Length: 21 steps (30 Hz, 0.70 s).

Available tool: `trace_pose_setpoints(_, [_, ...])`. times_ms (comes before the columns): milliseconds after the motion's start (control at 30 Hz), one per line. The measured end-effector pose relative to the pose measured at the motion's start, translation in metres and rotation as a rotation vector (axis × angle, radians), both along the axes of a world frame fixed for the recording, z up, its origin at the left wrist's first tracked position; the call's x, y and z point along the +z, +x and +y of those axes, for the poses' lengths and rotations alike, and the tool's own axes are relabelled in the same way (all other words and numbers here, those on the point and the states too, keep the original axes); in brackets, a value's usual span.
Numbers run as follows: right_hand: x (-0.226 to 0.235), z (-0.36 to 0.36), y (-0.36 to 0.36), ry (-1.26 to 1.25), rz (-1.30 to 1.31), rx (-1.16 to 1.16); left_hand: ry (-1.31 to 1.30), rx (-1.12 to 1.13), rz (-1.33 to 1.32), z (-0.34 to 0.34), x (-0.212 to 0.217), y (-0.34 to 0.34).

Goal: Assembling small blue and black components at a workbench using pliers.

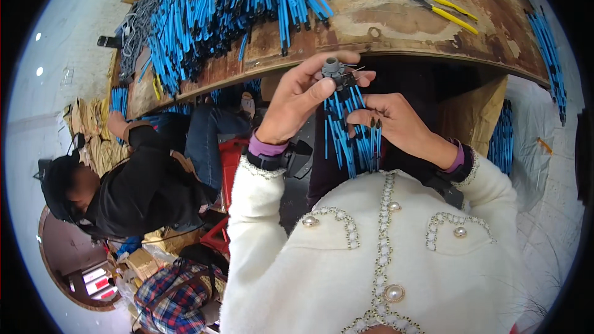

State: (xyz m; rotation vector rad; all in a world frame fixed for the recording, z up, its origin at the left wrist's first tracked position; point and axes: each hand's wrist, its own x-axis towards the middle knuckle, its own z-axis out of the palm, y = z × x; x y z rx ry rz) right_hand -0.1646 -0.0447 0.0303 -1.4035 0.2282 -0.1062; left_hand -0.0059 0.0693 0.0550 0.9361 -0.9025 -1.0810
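Observation:
My left hand (296, 98) is closed around a grey round plastic hub (333, 67), with the thumb on its near side and the fingers behind it. Thin blue rods (344, 142) with black ends hang from the hub in a bunch in front of my lap. Fine wires stick out at the hub's right side. To the right and lower down, my right hand (401, 125) has its fingers curled in and pressed against the blue rods. How many rods it pinches is hidden.
A worn wooden table (377, 31) lies ahead, bearing a large heap of blue rods (216, 18) and yellow-handled pliers (445, 11). At the left sits another person (145, 179) in black. More rod bundles (502, 139) and a cardboard box (473, 111) stand at the right.

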Motion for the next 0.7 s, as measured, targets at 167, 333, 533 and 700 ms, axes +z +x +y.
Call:
trace_pose_setpoints(167, [0.000,0.005,0.009,-0.093,0.081,0.013,0.098,0.099,-0.277,0.019,0.000,-0.003])
trace_pose_setpoints(333, [0.008,0.010,0.018,-0.272,0.047,0.104,0.243,0.186,-0.490,0.042,0.019,-0.007])
trace_pose_setpoints(533, [0.017,0.016,0.028,-0.372,0.032,0.188,0.338,0.390,-0.645,0.050,0.024,-0.019])
trace_pose_setpoints(700, [0.013,0.023,0.034,-0.384,0.076,0.199,0.416,0.469,-0.748,0.057,0.023,-0.015])
